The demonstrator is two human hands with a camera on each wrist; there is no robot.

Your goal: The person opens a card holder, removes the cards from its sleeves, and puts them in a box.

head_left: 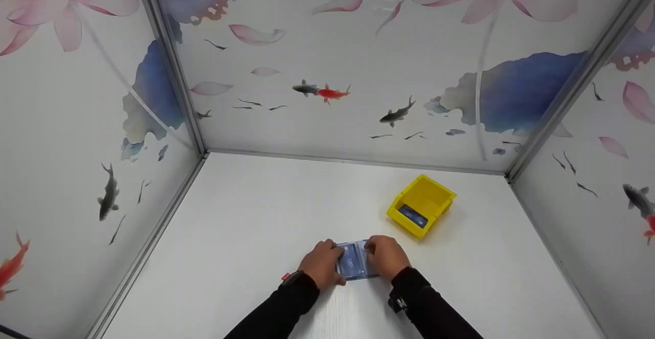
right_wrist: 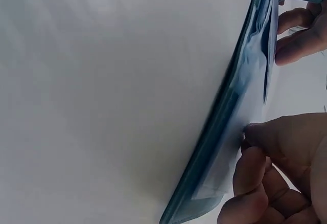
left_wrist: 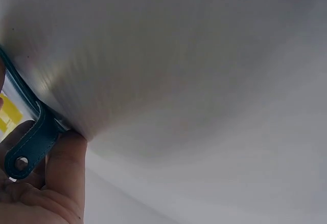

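A blue-teal card holder (head_left: 351, 262) lies spread open on the white table, clear plastic sleeves inside it. My left hand (head_left: 321, 265) grips its left side, thumb over the inner face. In the left wrist view, the holder's teal strap (left_wrist: 33, 150) with a snap hole sticks out beside the fingers. My right hand (head_left: 388, 257) is at the right half; in the right wrist view its thumb and forefinger pinch a clear sleeve (right_wrist: 227, 150), lifted off the teal cover (right_wrist: 196, 152). The palm side of the left hand is hidden in the head view.
Beyond the right hand stands a yellow plastic bin (head_left: 434, 195) with a dark blue card-like item (head_left: 413, 216) inside, against its near wall. White panels printed with fish and lotus enclose the table (head_left: 256, 200) at left, back and right, joined by grey metal posts (head_left: 171, 62).
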